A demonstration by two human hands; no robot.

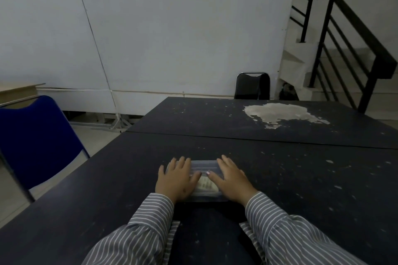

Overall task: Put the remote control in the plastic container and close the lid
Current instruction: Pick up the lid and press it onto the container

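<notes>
A clear plastic container (203, 165) lies on the dark table (301, 189) in front of me, with its translucent lid on top. Through the plastic shows a pale remote control (206, 185) with rows of buttons. My left hand (176, 178) lies flat on the left half of the lid, fingers spread. My right hand (231, 178) lies flat on the right half, and both thumbs point inward near the middle. Most of the container is hidden under my palms.
A blue chair (36, 140) stands left of the table. A black chair (252, 86) stands at the far end. A worn pale patch (280, 113) marks the far tabletop. A black stair railing (355, 45) rises at the right.
</notes>
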